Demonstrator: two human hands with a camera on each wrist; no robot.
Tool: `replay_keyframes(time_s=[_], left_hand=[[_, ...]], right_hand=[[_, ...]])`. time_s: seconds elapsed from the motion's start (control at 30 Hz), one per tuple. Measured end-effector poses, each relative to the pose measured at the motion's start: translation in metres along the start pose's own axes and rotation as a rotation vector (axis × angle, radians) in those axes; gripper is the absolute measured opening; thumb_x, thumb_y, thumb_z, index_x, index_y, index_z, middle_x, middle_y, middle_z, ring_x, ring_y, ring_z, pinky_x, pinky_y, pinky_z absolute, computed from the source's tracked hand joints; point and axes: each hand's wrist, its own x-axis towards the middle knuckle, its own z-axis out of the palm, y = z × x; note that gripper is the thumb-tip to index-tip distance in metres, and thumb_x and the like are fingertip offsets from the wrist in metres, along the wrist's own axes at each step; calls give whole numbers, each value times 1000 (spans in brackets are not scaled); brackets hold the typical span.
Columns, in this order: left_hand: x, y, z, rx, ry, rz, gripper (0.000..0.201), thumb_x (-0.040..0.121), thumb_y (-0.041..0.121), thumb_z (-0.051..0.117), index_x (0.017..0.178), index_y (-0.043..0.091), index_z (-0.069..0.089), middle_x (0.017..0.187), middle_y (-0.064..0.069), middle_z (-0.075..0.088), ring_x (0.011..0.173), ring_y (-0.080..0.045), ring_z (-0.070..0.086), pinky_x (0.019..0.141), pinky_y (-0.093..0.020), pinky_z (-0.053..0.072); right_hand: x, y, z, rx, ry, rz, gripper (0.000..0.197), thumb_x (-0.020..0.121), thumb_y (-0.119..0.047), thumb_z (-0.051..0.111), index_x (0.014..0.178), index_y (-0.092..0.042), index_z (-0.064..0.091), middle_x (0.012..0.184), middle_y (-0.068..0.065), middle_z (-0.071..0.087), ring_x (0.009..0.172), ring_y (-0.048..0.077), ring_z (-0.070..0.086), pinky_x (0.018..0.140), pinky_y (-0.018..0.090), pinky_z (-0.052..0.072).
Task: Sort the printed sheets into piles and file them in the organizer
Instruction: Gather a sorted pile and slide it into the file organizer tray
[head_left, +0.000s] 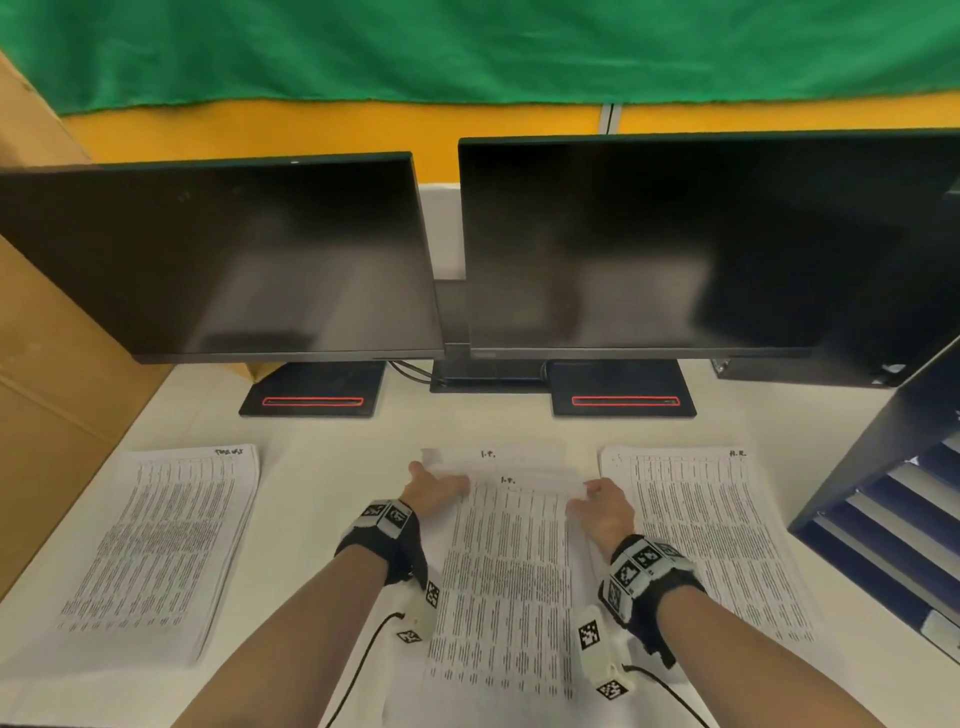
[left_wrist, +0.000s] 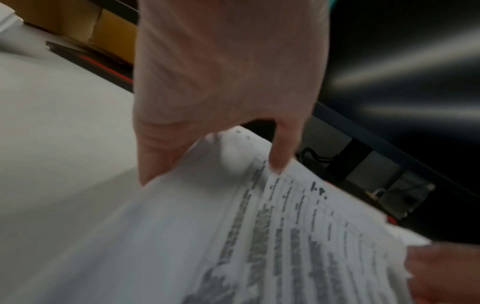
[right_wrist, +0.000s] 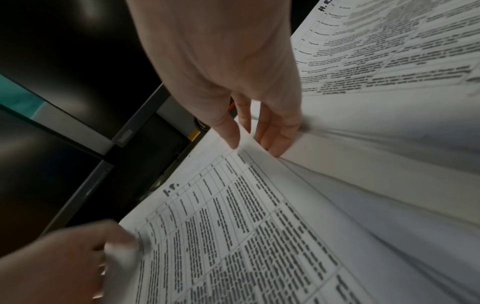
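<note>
- White printed sheets lie in three piles across the pale counter (head_left: 322, 467), in front of two dark monitors.
- The middle pile (head_left: 506, 571), marked "I.T." by hand at its top, sits between the two forearms; its top sheets are lifted at the far edge.
- The left hand (head_left: 434, 488) pinches the far left corner of those lifted sheets, thumb (left_wrist: 281, 152) on the printed face and fingers underneath, as the left wrist view shows.
- The right hand (head_left: 602, 512) grips the far right corner, thumb (right_wrist: 226, 127) on top and fingers (right_wrist: 275, 135) curled under the edge, seen in the right wrist view.
- The left pile (head_left: 156, 545) lies flat, well apart from the left hand, with a blurred handwritten label at its top.
- The right pile (head_left: 711, 535), headed "H.R.", lies flat just beside the right hand.
- The dark blue organizer (head_left: 893, 499) stands at the counter's right edge, near the right pile, with pale sheets showing in its stacked slots.
- The left monitor (head_left: 218, 260) and right monitor (head_left: 675, 244) are both switched off, each on a black base with a red outlined slot.
</note>
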Motion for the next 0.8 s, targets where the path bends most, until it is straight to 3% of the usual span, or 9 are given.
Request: replay_keyframes(time_s=[0.07,0.2,0.27,0.33,0.4,0.47,0.57,0.7,0.8], left_hand=[[0,6,-2,112,-19,45,83,80,11,63,140,6,5,124,-17,46,120,-37,47,96,-44,46],[-8,24,-12,31,3,308,58,80,4,65,126,14,30,114,-11,52,113,-34,54,95,-45,48],[-23,42,-23,-77,-23,464,46,82,6,62,119,19,38,116,-8,56,106,-29,59,87,-44,53],[-41,61,-37,-154,-38,612,36,84,7,60,116,19,49,113,-6,62,100,-26,64,84,-44,55],[-60,80,-49,-239,6,747,27,86,7,56,111,19,56,106,-4,66,97,-23,66,78,-37,56],[-79,96,-55,-315,115,886,25,92,11,51,115,20,55,109,0,65,100,-14,64,78,-29,53],[-103,114,-50,-439,281,1035,20,99,17,42,117,23,42,108,7,60,95,1,63,74,-19,54],[-117,116,-24,-522,485,1149,16,100,15,33,114,24,33,116,-4,54,103,-12,60,77,-23,56],[-102,99,-2,-494,525,1130,30,99,10,36,118,32,30,120,-1,50,108,-11,56,84,-24,52]], right_hand=[[-2,-4,-1,63,-52,26,49,86,-2,54,133,-7,45,135,12,51,119,27,51,102,35,43],[-3,-5,-13,250,-87,22,68,83,4,59,143,-7,29,144,14,41,130,29,42,108,39,37],[-8,-13,-27,397,-66,-29,55,78,4,66,128,-6,44,136,18,49,123,34,50,104,46,41],[-15,-32,-46,582,-167,-78,33,78,-1,69,109,-5,57,123,22,61,108,34,62,92,46,51],[-23,-59,-67,758,-347,-133,33,84,-6,64,117,-4,59,119,17,65,103,28,67,87,40,53],[-30,-89,-84,842,-415,-236,34,89,-6,59,123,-3,57,121,15,65,108,28,65,94,45,50],[-46,-127,-99,897,-278,-394,28,89,-5,58,116,-6,63,118,12,67,109,26,64,94,44,50],[-65,-145,-87,817,-127,-546,16,86,-6,62,95,-18,69,105,9,70,102,28,64,90,45,51],[-62,-134,-69,710,-17,-534,17,83,-7,64,96,-18,63,102,8,67,100,27,62,87,40,51]])
